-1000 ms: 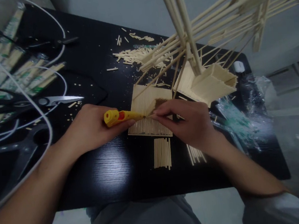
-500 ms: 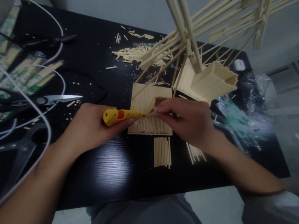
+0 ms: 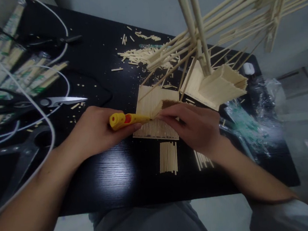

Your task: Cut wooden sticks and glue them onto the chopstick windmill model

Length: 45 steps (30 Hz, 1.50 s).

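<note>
Since half a second ago, the right hand point(image 3: 196, 124) has dipped slightly, baring more of the dark opening of the small stick box point(image 3: 156, 109); the whole view has drifted a little too. The box is pale wood with straight-ribbed walls, and it sits on the square stick panel point(image 3: 146, 98), which lies flat on the black bench point(image 3: 148, 189).

The left hand point(image 3: 96, 130) reaches in from the side, its fingers wrapped around a yellow glue gun point(image 3: 118, 121) with a red part inside, the narrow dark tip close to the box. The right hand is bent over the box, thumb and forefinger drawn together beside that tip; I cannot tell whether they grip the wall or a thin piece.

Just below the panel lies a row of cut sticks point(image 3: 168, 157). Farther out are a larger stick box point(image 3: 219, 86), loose offcuts point(image 3: 137, 56) and scissors point(image 3: 64, 100).
</note>
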Each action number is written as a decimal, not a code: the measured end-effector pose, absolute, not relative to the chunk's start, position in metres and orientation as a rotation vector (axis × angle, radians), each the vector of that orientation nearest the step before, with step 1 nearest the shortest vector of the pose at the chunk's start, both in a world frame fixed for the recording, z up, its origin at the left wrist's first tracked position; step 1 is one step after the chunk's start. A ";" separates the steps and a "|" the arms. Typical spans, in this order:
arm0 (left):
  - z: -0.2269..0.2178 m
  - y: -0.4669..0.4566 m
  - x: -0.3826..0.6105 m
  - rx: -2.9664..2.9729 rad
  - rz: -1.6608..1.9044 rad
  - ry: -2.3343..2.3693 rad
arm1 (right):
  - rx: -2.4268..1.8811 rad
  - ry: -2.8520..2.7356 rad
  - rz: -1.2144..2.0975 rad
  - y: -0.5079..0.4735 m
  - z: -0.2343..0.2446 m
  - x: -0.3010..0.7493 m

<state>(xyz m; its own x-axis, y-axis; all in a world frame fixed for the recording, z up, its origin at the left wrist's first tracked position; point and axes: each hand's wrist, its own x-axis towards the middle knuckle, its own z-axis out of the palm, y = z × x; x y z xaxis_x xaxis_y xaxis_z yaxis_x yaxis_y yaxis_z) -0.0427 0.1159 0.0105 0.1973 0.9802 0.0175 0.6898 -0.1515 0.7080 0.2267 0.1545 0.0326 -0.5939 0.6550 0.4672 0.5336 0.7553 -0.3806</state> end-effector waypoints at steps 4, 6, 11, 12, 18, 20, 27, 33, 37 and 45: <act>0.011 0.116 -0.043 1.923 0.631 1.569 | -0.806 -2.356 0.186 0.156 0.033 0.228; 0.012 0.116 -0.043 1.916 0.609 1.581 | -0.806 -2.358 0.193 0.157 0.033 0.229; 0.012 0.115 -0.043 1.906 0.595 1.565 | -0.839 -2.353 0.244 0.157 0.036 0.229; 0.012 0.115 -0.043 1.905 0.609 1.562 | -0.826 -2.350 0.234 0.157 0.037 0.228; 0.010 0.116 -0.042 1.936 0.651 1.545 | -0.733 -2.372 0.053 0.159 0.039 0.227; 0.010 0.116 -0.043 1.938 0.648 1.544 | -0.719 -2.373 0.008 0.160 0.039 0.227; 0.009 0.116 -0.044 1.930 0.650 1.538 | -0.727 -2.399 0.014 0.160 0.041 0.227; 0.009 0.117 -0.044 1.920 0.666 1.534 | -0.741 -2.402 0.001 0.160 0.040 0.228; 0.010 0.116 -0.044 1.925 0.658 1.536 | -0.712 -2.395 0.004 0.163 0.041 0.229; 0.007 0.117 -0.043 1.932 0.676 1.545 | -0.654 -2.396 0.001 0.170 0.040 0.230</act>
<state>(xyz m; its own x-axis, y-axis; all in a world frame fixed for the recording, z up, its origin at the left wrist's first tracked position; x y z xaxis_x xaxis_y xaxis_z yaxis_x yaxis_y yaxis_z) -0.0435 0.1168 0.0072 0.2050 0.9781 0.0362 0.6907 -0.1708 0.7027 0.2298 0.1701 0.0402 -0.6672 0.4551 0.5896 0.4547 0.8759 -0.1616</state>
